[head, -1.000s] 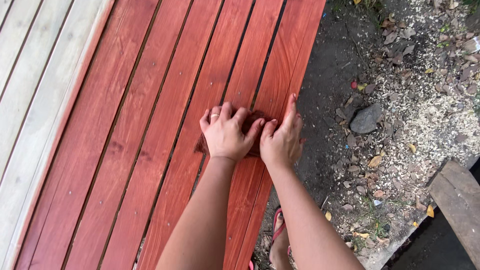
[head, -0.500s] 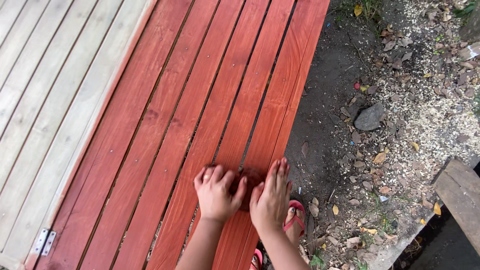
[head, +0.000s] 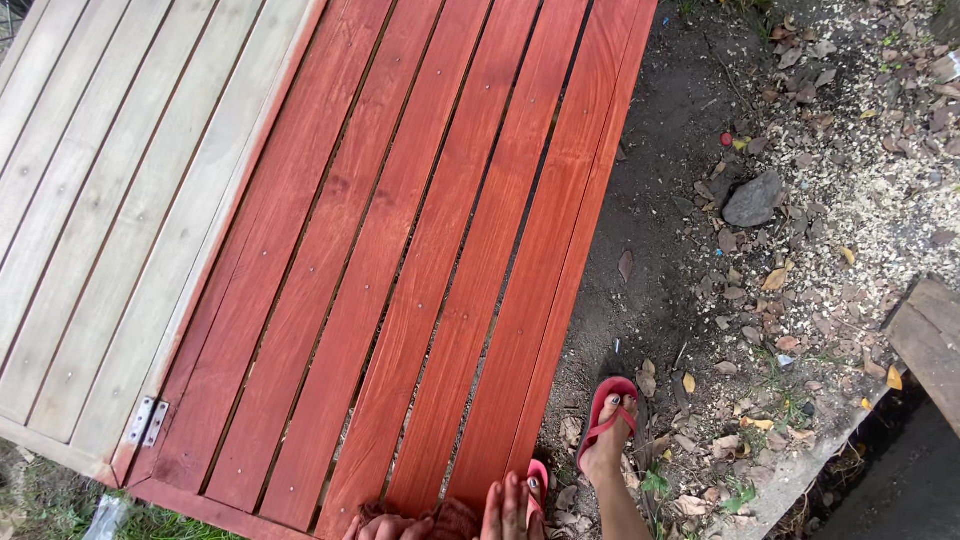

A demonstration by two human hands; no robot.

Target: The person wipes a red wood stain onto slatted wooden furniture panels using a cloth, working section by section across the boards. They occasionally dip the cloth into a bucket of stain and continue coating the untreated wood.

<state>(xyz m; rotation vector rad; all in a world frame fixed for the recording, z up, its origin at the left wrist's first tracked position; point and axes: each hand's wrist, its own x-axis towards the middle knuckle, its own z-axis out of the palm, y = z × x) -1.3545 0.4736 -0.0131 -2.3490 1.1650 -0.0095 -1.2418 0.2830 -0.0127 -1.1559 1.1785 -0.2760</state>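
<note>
Only the fingertips of my left hand (head: 385,526) and my right hand (head: 507,508) show at the bottom edge of the view. They press on a dark brownish rag (head: 450,519) lying on the near end of a red-stained slatted wooden panel (head: 420,230). Both hands rest flat on the rag, the left on its left side, the right on its right side. The rest of each hand is cut off by the frame.
An unstained pale wooden panel (head: 110,180) joins the red one on the left by a metal hinge (head: 148,421). My foot in a red sandal (head: 607,420) stands on the dirt to the right. A grey stone (head: 752,199), dry leaves and a plank (head: 930,340) lie farther right.
Both hands with the rag have slid down the red slats toward me, from the middle of the view to its bottom edge. The view now takes in more of the pale panel.
</note>
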